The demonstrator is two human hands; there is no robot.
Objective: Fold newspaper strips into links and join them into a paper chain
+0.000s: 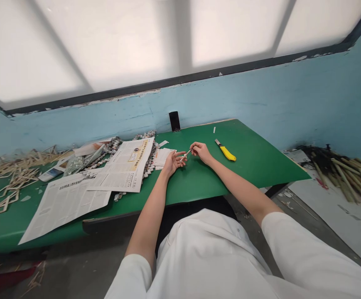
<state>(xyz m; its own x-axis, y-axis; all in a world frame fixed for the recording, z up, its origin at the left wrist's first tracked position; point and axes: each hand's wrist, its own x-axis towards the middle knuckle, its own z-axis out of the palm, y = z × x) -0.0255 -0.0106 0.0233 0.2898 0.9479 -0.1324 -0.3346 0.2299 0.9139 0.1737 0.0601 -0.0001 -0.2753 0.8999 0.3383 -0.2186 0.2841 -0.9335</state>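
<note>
Over the green table (195,180), my two hands hold a small thin pale strip (186,155) between them; it looks like folded paper. My left hand (173,163) is palm up with loosely curled fingers around the strip's lower end. The upper end is pinched by the thumb and fingertips of my right hand (200,152). Right of that hand lies a yellow-handled knife (228,153), its blade pointing away to the left. Beside my left hand rest some cut paper pieces (161,157). Farther back, a lone white strip (214,130) lies flat.
Newspaper sheets (121,168) cover folded paper chains (151,160) at the left. Wooden stick frames (12,187) pile up farther left. A dark phone (174,121) leans against the blue wall (251,93). Bamboo poles (351,178) lie on the floor at the right.
</note>
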